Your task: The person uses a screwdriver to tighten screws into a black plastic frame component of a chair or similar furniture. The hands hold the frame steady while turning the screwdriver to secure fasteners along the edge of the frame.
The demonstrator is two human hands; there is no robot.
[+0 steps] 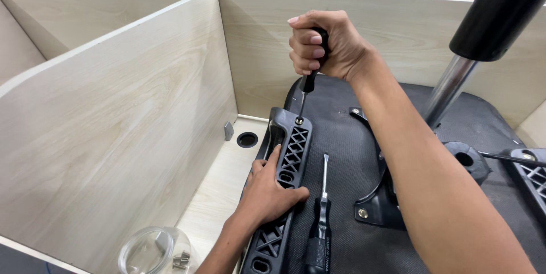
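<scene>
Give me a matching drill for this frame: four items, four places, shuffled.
Items:
1. right hand
2. left hand
3. spare screwdriver
4. clear jar

Places:
A. lying on the black seat underside
B. gripping a screwdriver handle, tip on a screw
C. on the desk, bottom left
D. pressing on the black armrest bracket

Pairs: 1-B, 2-D, 3-A, 4-C

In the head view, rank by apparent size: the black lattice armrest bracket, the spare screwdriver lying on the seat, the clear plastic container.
1. armrest bracket, largest.
2. spare screwdriver.
3. clear container, smallest showing; the frame edge cuts it off, so this rank is unsure.
</scene>
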